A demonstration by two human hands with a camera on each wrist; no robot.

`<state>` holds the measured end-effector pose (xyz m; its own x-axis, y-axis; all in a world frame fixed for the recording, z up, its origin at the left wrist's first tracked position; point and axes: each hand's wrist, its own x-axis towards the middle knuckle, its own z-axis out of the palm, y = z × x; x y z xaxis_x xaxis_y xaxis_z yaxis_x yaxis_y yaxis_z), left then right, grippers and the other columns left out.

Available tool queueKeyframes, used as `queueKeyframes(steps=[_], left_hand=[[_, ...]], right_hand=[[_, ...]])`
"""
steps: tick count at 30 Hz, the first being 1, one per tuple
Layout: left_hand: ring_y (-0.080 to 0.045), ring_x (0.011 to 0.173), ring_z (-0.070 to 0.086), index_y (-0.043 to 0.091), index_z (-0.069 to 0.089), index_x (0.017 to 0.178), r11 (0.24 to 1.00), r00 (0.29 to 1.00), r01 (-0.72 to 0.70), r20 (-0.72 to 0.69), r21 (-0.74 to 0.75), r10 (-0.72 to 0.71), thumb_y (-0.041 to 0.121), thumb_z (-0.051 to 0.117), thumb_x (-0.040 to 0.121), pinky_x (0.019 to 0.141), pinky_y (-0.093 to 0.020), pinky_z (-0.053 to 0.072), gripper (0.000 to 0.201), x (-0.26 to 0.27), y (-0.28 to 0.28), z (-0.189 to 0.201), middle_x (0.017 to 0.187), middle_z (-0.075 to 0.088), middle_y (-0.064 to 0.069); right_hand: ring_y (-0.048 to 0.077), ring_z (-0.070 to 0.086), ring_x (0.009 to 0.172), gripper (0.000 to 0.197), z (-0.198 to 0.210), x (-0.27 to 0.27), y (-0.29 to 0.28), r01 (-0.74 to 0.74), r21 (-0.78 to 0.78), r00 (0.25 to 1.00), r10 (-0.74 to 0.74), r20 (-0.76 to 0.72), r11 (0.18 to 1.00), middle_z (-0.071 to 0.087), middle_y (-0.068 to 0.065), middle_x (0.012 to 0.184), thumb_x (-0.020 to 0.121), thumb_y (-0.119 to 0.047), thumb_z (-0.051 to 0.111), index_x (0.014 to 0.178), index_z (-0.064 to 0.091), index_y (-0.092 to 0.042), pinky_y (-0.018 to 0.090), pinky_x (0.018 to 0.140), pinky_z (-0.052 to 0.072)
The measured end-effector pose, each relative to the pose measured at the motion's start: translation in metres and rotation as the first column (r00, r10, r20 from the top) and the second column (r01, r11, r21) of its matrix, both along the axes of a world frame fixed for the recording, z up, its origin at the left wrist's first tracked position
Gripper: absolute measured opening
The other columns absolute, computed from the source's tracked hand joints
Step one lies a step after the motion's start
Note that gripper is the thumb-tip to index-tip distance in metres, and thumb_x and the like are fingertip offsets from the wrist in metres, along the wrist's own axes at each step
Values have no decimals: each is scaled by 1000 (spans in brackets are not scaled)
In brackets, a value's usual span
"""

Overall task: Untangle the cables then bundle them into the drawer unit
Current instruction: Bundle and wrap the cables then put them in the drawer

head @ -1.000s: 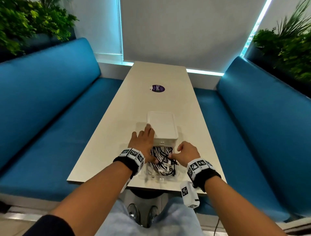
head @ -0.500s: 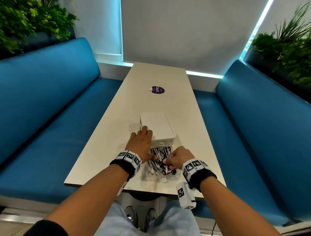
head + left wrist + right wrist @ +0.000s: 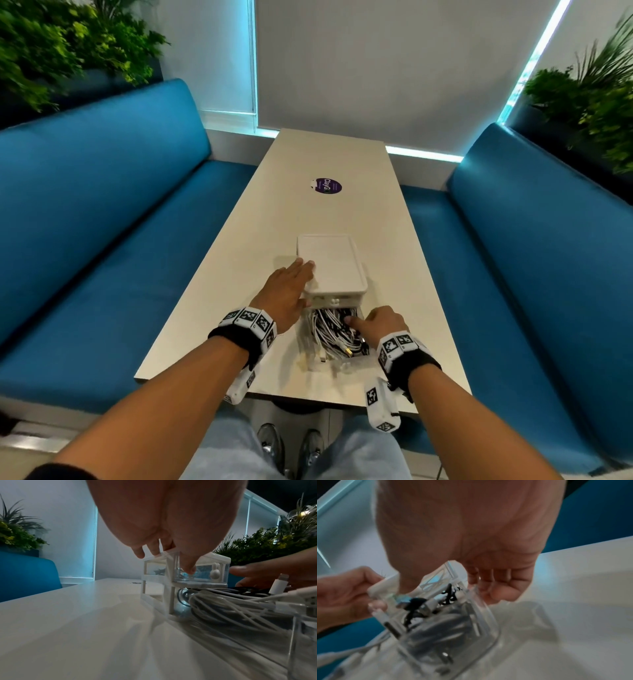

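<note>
Right hand (image 3: 378, 324): fingertips hidden beyond the clear drawer (image 3: 306, 346) wall it grasps; white and black cables (image 3: 329, 335) coil under its thumb; left hand (image 3: 284, 294) clasps the drawer unit (image 3: 329, 263)

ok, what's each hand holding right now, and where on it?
Left hand clasps the drawer unit's near-left top corner, fingers on top, thumb on front. Right hand pinches the open clear drawer's right wall, thumb inside on cables.
</note>
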<state>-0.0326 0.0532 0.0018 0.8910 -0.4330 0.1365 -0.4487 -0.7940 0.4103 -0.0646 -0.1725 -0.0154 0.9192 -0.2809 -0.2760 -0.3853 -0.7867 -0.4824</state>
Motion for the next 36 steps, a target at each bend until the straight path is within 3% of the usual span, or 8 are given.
queueKeyframes(steps=[4,7,10,14,20,24,31,36], left_hand=[[-15,151,2,17,10,157,1000,1000,-1,4,-16,1,16,54,98,118,-27,3,73,1,-1,1,164,13,-3],[-17,151,5,17,12,156,1000,1000,5,-2,-17,-5,16,55,98,119,-30,7,73,2,-1,3,163,14,-4],[-18,151,8,17,13,157,999,999,14,-37,-53,-16,14,56,97,117,-26,10,73,-1,-3,8,163,14,-5],[-16,151,8,16,14,156,997,999,34,-27,-68,-36,10,54,97,112,-19,8,71,-3,-3,9,162,18,-4],[-17,151,10,16,18,155,997,999,21,-27,-75,-23,10,55,97,113,-20,12,69,-3,-3,11,162,19,-4],[-18,150,11,17,17,155,998,999,15,-46,-55,-18,12,54,98,115,-25,15,69,-4,-4,13,163,17,-5],[-19,150,12,18,17,155,999,998,14,-66,-35,-17,13,56,97,115,-29,20,70,-6,-4,16,163,16,-7],[-15,150,10,17,19,155,998,999,21,-35,-63,-23,13,56,97,113,-23,15,69,-7,-3,12,163,18,-6]], right_hand=[[25,64,70,61,4,0,-3,-75,-55,997,76,27,996,67,6,74,76,-74,59,72,59,-13,29,60,45],[24,62,97,91,11,-5,-6,-125,52,985,130,-115,991,66,6,109,63,-90,54,112,57,-13,34,79,47],[28,55,120,121,12,-10,4,-215,28,945,216,-246,976,53,8,137,51,-84,70,139,33,-10,36,93,47],[25,58,115,110,3,-11,16,-156,-9,962,149,-228,988,57,6,128,53,-67,83,133,32,-12,32,89,50],[24,63,106,104,-5,-8,31,23,138,997,-13,-71,990,62,4,120,45,-70,78,124,39,-14,29,77,49],[26,59,115,125,-2,-9,38,33,128,996,-23,-81,991,57,8,130,37,-92,62,132,45,-12,33,88,51],[30,50,120,109,-4,-11,46,53,2,986,-52,-157,999,40,11,131,56,-66,78,136,32,-9,38,96,49],[28,55,112,115,-9,-6,54,158,25,983,-154,-103,987,48,8,123,38,-70,80,129,41,-12,39,93,50]])
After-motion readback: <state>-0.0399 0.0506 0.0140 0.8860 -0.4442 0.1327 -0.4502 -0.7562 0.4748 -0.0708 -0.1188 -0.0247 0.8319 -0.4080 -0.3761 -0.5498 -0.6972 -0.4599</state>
